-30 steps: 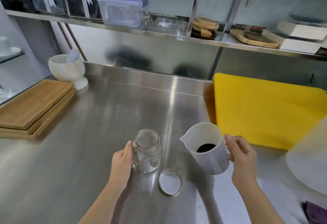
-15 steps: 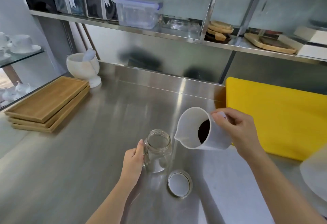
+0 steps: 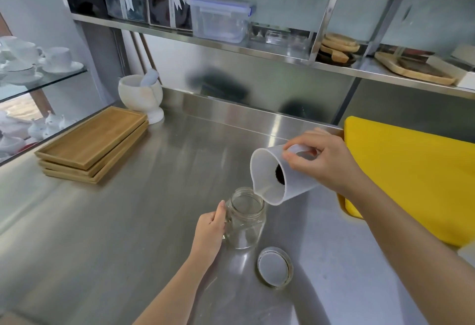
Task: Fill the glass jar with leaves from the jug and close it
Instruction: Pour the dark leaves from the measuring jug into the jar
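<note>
Two bare hands work over the steel desk [image 3: 108, 222]. The left hand [image 3: 209, 233] wraps the side of the glass jar [image 3: 245, 218], fingers curled against the glass, and the jar stands upright and open near the middle of the desk; it looks empty. The right hand [image 3: 322, 161] grips the white plastic jug [image 3: 277, 175] by its handle side, fingers closed around it, and holds it off the desk, tipped over so that its spout hangs just above the jar's mouth. Dark leaves [image 3: 280, 177] lie deep inside the jug, near its bottom, and none has reached the spout. The jar's lid [image 3: 275, 266] lies flat on the desk just beside the jar, on the near right, with its pale inner face up. A yellow cutting board [image 3: 411, 170] lies to the right, partly under the right forearm. Three stacked wooden trays [image 3: 93, 142] sit far left, with a white mortar and pestle [image 3: 142, 93] behind them.
</note>
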